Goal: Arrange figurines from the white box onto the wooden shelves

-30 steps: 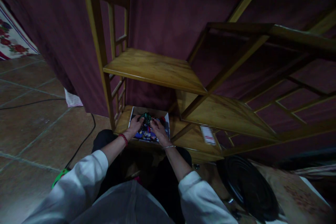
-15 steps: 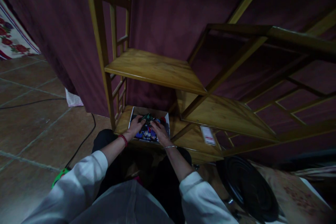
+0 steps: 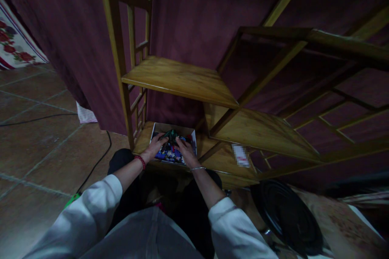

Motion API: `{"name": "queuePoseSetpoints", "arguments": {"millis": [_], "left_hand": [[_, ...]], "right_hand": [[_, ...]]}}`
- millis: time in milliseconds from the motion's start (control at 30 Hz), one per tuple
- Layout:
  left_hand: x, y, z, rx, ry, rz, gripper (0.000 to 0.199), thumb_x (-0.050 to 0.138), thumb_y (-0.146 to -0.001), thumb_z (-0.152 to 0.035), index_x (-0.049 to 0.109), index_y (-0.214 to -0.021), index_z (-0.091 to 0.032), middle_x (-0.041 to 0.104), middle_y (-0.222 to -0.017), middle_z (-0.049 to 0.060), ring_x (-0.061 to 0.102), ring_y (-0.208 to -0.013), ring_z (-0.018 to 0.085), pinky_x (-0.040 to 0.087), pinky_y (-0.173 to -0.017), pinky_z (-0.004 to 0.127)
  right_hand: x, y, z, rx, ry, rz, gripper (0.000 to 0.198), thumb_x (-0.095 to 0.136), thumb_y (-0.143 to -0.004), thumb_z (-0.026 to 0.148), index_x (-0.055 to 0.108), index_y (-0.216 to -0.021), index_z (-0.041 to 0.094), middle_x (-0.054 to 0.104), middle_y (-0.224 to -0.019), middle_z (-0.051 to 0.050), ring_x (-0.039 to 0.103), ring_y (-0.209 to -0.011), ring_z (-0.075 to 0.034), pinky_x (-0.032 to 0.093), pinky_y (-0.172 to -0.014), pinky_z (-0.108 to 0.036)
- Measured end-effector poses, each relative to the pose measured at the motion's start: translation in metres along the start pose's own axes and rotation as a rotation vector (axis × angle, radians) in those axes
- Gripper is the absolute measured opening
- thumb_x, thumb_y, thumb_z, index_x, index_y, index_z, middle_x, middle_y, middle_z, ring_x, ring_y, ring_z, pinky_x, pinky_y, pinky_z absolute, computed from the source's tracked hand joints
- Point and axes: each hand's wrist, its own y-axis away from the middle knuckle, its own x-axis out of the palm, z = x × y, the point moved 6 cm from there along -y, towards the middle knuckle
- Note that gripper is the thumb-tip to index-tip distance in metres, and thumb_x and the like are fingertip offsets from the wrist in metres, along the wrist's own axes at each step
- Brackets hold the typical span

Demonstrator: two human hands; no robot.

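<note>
Reaching into the white box (image 3: 195,139): your left hand (image 3: 157,144) comes in from one side and your right hand (image 3: 185,148) from the other, both palms turned down.
Box position: open at the top, it sits on the lower shelf (image 3: 142,139), directly in front of you and below the upper shelf (image 3: 179,79).
Green bundle (image 3: 172,135): dark and shiny, it lies inside the box toward the far wall — between your two hands.
Blue floral cloth (image 3: 170,156): it fills much of the near part of the box, pale flowers showing on its face.
Left fingers: they lie at the near side of the bundle; the light is dim and they look small from here, so you cannot tell whether they are clamped on it or merely touching.
Right fingers: they point inward over the contents, close to the bundle; whether they pinch anything cannot be told either.
Wrists: you wear a red bracelet (image 3: 140,161) on the left and a silver bangle (image 3: 198,168) on the right.
Shelf, to your right: a pale, pixelated packet (image 3: 241,155) lies on the wood, well apart from the box.
Floor, to your left: a black cable (image 3: 97,166) runs across the tiles (image 3: 39,145) — a green object (image 3: 73,200) shows beside your sleeve (image 3: 91,198).
</note>
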Motion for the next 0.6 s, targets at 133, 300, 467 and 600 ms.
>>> {"name": "queuePoseSetpoints", "arguments": {"millis": [133, 300, 467, 600], "left_hand": [[0.001, 0.001, -0.004, 0.075, -0.099, 0.032, 0.039, 0.061, -0.067, -0.034, 0.061, -0.103, -0.017, 0.065, -0.101, 0.005, 0.057, -0.097, 0.02, 0.041, -0.085, 0.027], [0.0, -0.001, -0.001, 0.065, -0.184, -0.043, 0.037, 0.056, -0.071, -0.041, 0.062, -0.099, -0.017, 0.067, -0.094, 0.005, 0.059, -0.09, 0.021, 0.044, -0.079, 0.028], [-0.005, -0.001, 0.001, 0.03, -0.208, -0.157, 0.037, 0.056, -0.071, -0.041, 0.063, -0.098, -0.017, 0.067, -0.094, 0.006, 0.059, -0.09, 0.021, 0.044, -0.078, 0.027], [-0.005, -0.001, 0.002, 0.027, -0.156, -0.158, 0.037, 0.058, -0.07, -0.041, 0.063, -0.097, -0.017, 0.067, -0.092, 0.007, 0.059, -0.09, 0.021, 0.044, -0.077, 0.028]], "right_hand": [[0.003, 0.003, 0.005, -0.001, -0.003, 0.014, 0.045, 0.063, -0.065, 0.055, 0.067, -0.091, 0.019, 0.066, -0.104, -0.006, 0.057, -0.103, -0.024, 0.05, -0.083, -0.036], [0.007, 0.011, 0.01, 0.031, 0.019, -0.009, 0.047, 0.063, -0.063, 0.056, 0.066, -0.088, 0.017, 0.067, -0.099, -0.007, 0.06, -0.098, -0.023, 0.052, -0.078, -0.035], [0.014, 0.022, 0.019, 0.037, 0.018, 0.0, 0.047, 0.061, -0.065, 0.057, 0.065, -0.09, 0.018, 0.065, -0.104, -0.007, 0.06, -0.097, -0.022, 0.052, -0.075, -0.032], [0.015, 0.021, 0.019, 0.015, 0.065, 0.023, 0.047, 0.055, -0.069, 0.059, 0.065, -0.095, 0.021, 0.065, -0.104, -0.006, 0.061, -0.096, -0.021, 0.053, -0.074, -0.033]]}}
